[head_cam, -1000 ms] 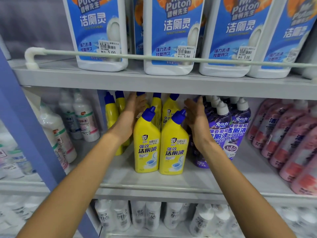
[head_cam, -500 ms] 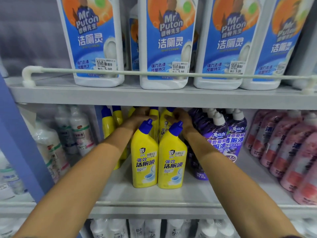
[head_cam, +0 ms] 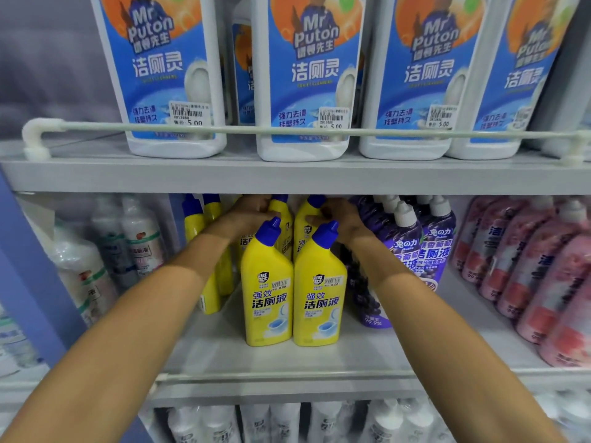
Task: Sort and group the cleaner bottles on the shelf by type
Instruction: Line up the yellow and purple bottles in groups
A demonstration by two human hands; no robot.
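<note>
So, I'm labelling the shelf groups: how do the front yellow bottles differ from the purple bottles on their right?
The front yellow bottles have yellow bodies; the purple bottles have purple ones. The yellow bottles carry blue caps, the purple bottles white caps. Both kinds stand upright on the same shelf.

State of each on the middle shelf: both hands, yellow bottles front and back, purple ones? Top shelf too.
left hand: grips left back yellow bottle by the neck.
right hand: grips right back yellow bottle by the neck.
front yellow bottles: two, upright, capped, side by side.
purple bottles: upright, white caps on.
Mr Puton bottles: upright behind the rail.
</note>
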